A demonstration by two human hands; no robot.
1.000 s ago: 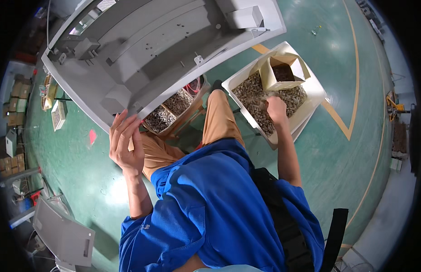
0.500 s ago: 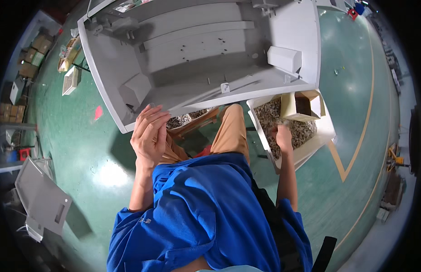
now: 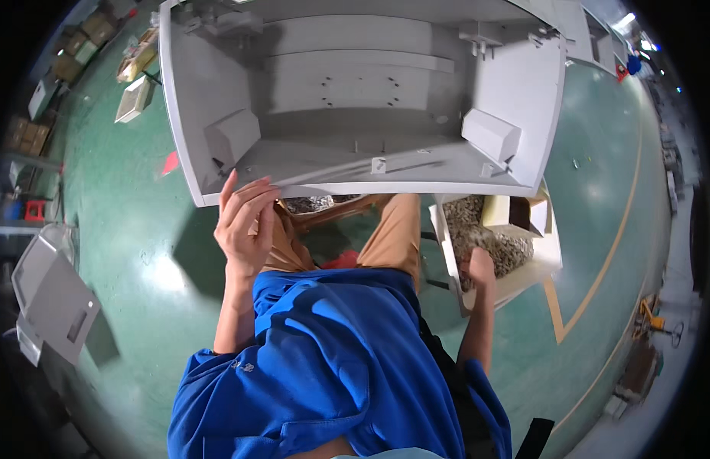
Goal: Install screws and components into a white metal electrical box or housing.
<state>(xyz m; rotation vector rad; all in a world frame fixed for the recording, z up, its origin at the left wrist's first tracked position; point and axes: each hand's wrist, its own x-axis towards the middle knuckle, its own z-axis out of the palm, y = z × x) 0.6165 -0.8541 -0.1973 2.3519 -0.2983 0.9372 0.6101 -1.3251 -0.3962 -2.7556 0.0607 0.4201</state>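
A large pale grey box-shaped housing [image 3: 316, 190] stands in front of me, its hollow inside facing up, with studs and small brackets in it. At its near left corner is my left hand [image 3: 246, 229], fingers stretched out and raised by the edge, holding nothing I can see. My right hand [image 3: 481, 268] is down in a white bin [image 3: 529, 277] to the right, over a heap of small metal parts [image 3: 508, 256]. Its fingers are curled in; whatever is between them is hidden. A cream-coloured smaller box [image 3: 495, 209] sits in that bin's far part.
Beneath the housing's front edge, between my knees, a brown-framed tray [image 3: 301, 223] holds shiny small parts. A grey panel [image 3: 53, 287] leans on the left. Farther left are a white bin [image 3: 133, 99] and cardboard boxes [image 3: 99, 29]. Yellow lines mark the green floor on the right.
The view has shifted, so the housing sits farther right and higher. My right hand stays in the bin with its fingers curled. My left hand remains by the corner.
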